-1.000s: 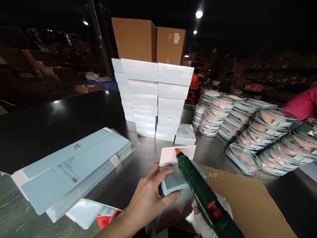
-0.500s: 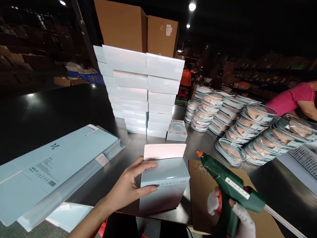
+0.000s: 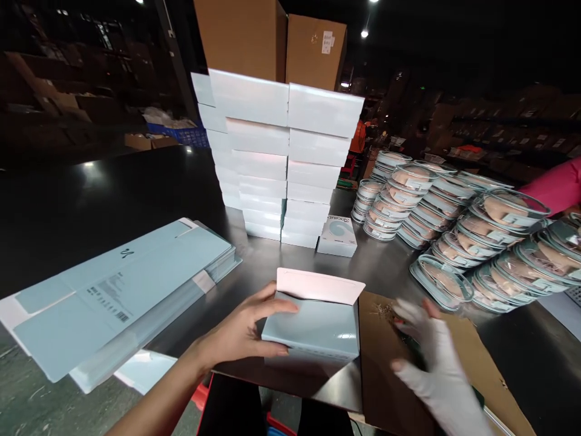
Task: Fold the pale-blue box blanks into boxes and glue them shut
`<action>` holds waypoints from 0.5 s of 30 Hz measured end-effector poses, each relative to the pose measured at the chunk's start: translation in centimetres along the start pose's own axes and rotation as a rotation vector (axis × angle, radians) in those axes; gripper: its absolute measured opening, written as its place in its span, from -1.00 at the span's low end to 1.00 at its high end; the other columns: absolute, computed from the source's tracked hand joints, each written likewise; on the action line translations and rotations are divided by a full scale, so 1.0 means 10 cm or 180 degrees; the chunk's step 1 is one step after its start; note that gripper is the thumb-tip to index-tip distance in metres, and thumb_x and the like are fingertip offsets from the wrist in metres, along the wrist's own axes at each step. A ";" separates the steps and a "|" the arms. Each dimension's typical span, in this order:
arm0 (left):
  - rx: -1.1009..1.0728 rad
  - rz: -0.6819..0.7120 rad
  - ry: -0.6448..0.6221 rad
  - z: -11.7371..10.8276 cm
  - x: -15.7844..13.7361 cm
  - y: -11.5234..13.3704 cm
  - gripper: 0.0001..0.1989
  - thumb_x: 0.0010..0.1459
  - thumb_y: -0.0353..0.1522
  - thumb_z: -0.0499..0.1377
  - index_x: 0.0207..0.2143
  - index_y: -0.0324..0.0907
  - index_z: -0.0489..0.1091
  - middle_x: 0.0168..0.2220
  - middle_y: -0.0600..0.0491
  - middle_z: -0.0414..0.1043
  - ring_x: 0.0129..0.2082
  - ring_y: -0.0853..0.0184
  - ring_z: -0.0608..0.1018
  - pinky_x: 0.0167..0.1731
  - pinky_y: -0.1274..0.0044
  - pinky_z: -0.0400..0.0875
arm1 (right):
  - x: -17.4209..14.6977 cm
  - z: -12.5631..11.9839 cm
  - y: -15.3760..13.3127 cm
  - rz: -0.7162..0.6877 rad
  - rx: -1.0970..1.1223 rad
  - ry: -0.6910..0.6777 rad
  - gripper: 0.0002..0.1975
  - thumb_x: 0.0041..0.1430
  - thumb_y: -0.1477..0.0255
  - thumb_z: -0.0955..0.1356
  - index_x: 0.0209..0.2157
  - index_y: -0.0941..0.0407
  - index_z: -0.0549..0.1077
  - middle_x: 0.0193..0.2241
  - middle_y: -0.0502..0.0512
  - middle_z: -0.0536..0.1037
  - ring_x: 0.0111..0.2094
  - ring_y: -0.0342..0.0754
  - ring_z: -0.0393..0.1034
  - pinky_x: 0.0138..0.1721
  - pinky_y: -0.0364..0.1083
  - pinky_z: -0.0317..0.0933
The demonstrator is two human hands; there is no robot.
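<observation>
A pale blue carton (image 3: 318,324) rests near the table's front edge, its pinkish-white flap (image 3: 320,286) standing up along the back. My left hand (image 3: 247,321) grips the carton's left side, thumb in front and fingers over the top. In a white glove with bare fingertips, my right hand (image 3: 438,360) hovers with fingers spread, to the right of the carton. Beneath it lies a dark green glue gun (image 3: 412,346), mostly hidden by the hand, on a piece of brown cardboard (image 3: 379,375).
Flat pale blue cartons (image 3: 158,272) are piled at left. A tall stack of white boxes (image 3: 258,163) stands ahead, under brown cardboard boxes (image 3: 313,54), beside a small printed box (image 3: 338,235). Round clear-lidded packs (image 3: 490,242) stand in stacks at right, near another person's pink sleeve (image 3: 558,184).
My right hand has let go of the glue gun, which now lies on the cardboard. The carton has tipped so its top shows more, with my left hand still on it.
</observation>
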State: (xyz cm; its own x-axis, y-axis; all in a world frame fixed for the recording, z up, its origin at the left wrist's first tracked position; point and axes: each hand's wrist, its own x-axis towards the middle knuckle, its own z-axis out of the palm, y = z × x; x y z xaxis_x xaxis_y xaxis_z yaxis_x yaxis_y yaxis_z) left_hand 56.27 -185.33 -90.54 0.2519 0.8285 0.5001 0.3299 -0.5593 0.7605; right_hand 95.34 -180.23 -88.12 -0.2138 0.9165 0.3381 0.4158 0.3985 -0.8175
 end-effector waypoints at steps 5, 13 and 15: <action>-0.0232 0.0508 0.0567 0.22 -0.05 -0.13 -0.53 0.18 -0.17 0.42 0.11 0.04 0.45 0.17 -0.10 0.36 0.14 0.05 0.54 0.05 0.33 0.54 | 0.19 0.74 -0.35 -0.0795 0.0433 -0.1313 -0.08 0.26 0.35 0.45 0.43 -0.34 -0.13 0.39 0.14 0.29 0.36 0.07 0.25 0.29 0.18 0.22; 0.0019 0.1273 0.0634 0.32 -0.09 -0.18 -0.64 0.36 -0.35 0.24 0.17 0.09 0.43 0.09 -0.07 0.34 0.37 0.05 0.28 0.31 0.16 0.33 | 0.22 0.82 -0.53 -0.2535 -0.0506 -0.1150 -0.47 0.21 0.66 0.31 0.17 -0.01 0.37 0.00 0.11 0.47 0.23 -0.02 0.27 0.28 -0.01 0.26; 0.0505 0.1301 0.0504 0.23 -0.08 -0.11 -0.77 0.34 -0.37 0.26 0.02 0.00 0.56 0.08 -0.10 0.36 0.44 0.02 0.14 0.37 0.15 0.24 | 0.26 0.85 -0.58 -0.2721 -0.0579 -0.1115 -0.54 0.26 0.65 0.32 0.14 0.02 0.39 0.02 0.11 0.46 0.24 -0.01 0.23 0.24 -0.05 0.28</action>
State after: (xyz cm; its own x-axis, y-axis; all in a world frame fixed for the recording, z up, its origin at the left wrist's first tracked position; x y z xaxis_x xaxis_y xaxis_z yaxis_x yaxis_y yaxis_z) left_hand 57.82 -185.46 -92.76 0.2523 0.5262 0.8121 0.3706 -0.8278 0.4212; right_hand 84.89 -180.49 -86.47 -0.7515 0.2601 0.6063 0.1203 0.9576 -0.2616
